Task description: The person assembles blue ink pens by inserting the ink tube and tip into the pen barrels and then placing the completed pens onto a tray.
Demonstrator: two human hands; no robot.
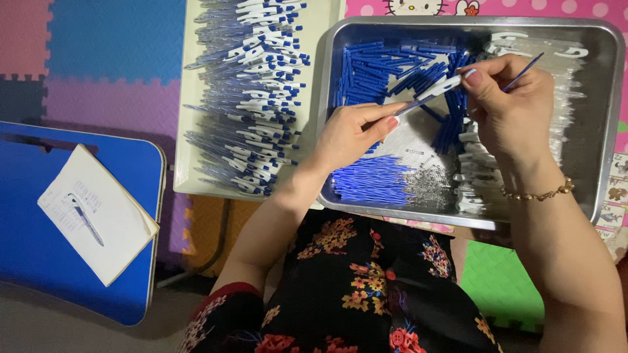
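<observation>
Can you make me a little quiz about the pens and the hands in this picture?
1. True or false: the finished pens lie stacked on a cream tray to the left of the metal tray.
2. What does the left hand pinch together with the right hand?
A. a spoon
B. a partly built pen
C. a notebook
3. Fill in: on the blue table lies a white notebook with a ____ resting on it.

Key:
1. True.
2. B; the right hand also holds a thin blue refill.
3. A pen.
</observation>
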